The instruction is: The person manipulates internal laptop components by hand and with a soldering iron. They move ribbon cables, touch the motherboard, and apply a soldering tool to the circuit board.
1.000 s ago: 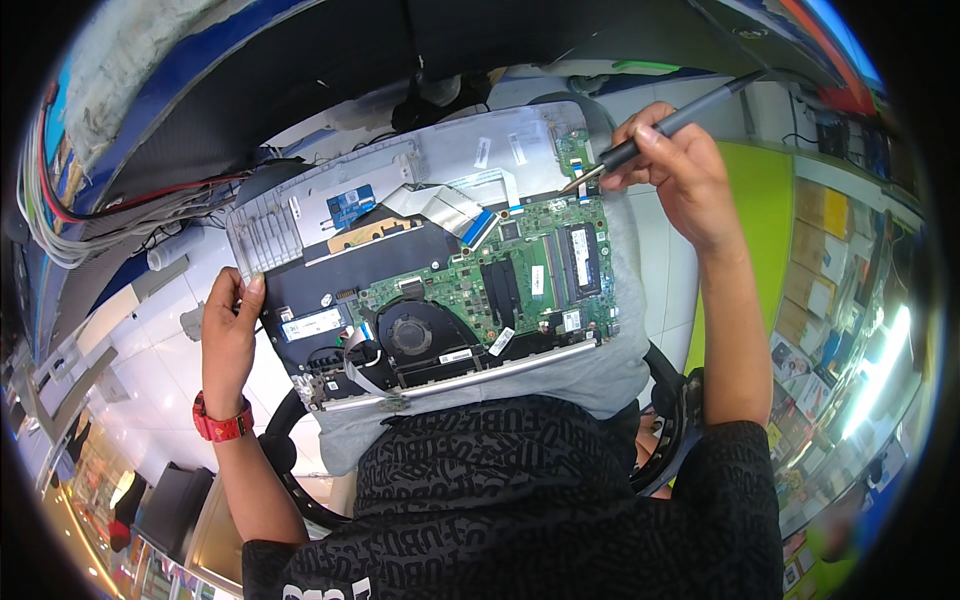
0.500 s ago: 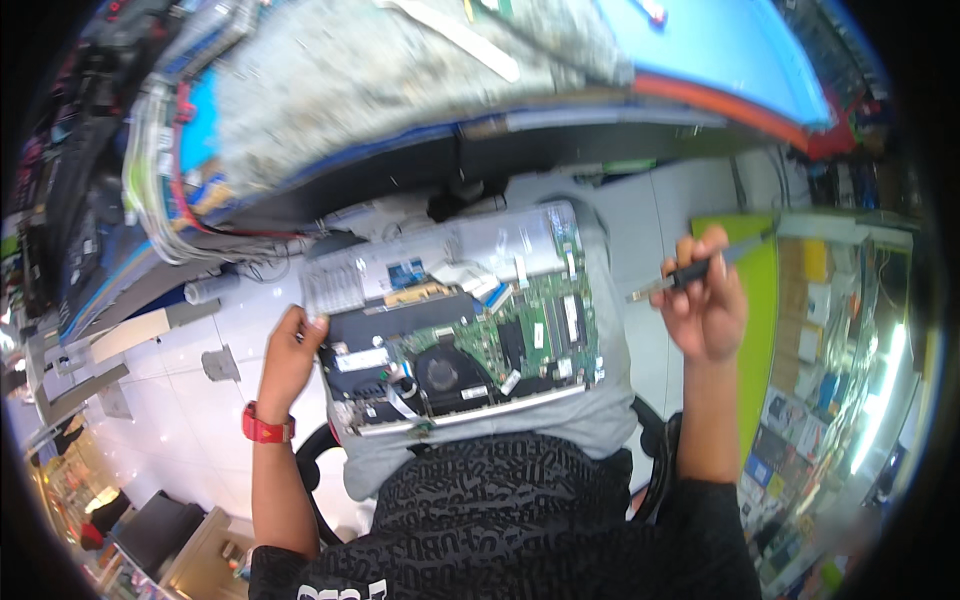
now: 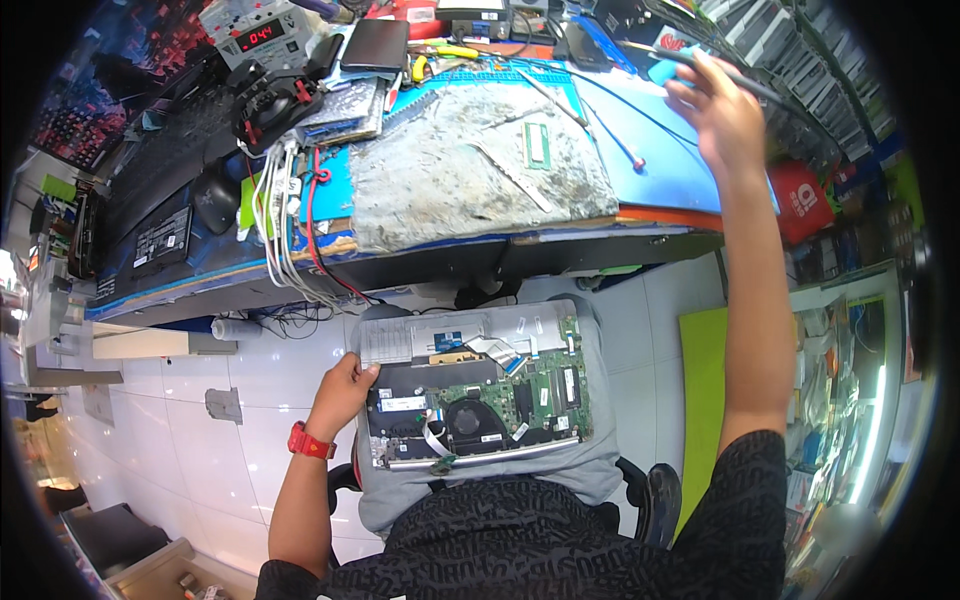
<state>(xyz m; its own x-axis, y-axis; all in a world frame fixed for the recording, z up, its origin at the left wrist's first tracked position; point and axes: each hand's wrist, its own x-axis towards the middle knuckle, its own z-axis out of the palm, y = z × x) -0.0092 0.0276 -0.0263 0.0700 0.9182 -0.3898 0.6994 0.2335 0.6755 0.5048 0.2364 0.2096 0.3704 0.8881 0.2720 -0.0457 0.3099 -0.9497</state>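
An opened laptop base (image 3: 470, 373) lies across my lap with its insides facing up. It shows a green circuit board (image 3: 543, 393), a round black fan (image 3: 465, 418) and loose white ribbon cables (image 3: 497, 352). My left hand (image 3: 343, 392) pinches the base's left edge near the far corner, thumb on top. Raised over the right end of the workbench, my right hand (image 3: 728, 118) is closed round a slim dark-handled tool (image 3: 683, 58). Its thin tip points left; the exact kind of tool is unclear.
On the workbench lie a stained grey mat (image 3: 430, 170), a green memory module (image 3: 537, 145), metal tweezers (image 3: 512, 178) and a blue mat (image 3: 650, 180). White cables (image 3: 283, 205) hang over its front edge. A digital-display unit (image 3: 258, 38) stands at the far left.
My right hand has moved from beside the laptop base up and forward over the bench, still holding the tool. My left hand keeps its hold. The view has tilted up, showing more bench.
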